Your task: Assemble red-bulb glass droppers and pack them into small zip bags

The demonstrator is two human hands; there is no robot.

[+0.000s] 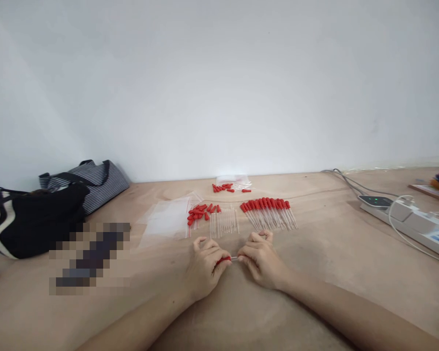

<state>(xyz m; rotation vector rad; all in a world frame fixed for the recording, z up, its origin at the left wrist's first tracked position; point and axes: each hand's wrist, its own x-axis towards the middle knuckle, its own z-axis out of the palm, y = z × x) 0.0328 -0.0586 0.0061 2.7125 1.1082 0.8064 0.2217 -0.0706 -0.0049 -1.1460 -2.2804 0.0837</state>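
Note:
My left hand (pixel 206 263) pinches a red rubber cap (pixel 223 261) at its fingertips. My right hand (pixel 260 258) pinches a thin clear glass tube (pixel 234 258) whose end meets the cap between the two hands. Both hands rest low over the wooden table (pixel 314 253). Just beyond them lie a row of bare clear tubes (pixel 224 223), a loose pile of red caps (pixel 200 212) to their left, and a row of finished droppers with red caps (pixel 269 212) to the right.
An open clear plastic bag (pixel 167 218) lies left of the caps. A small bag with more red caps (pixel 229 185) sits near the wall. Striped and black bags (pixel 44 209) stand at the left. A power strip with cables (pixel 409 219) runs along the right.

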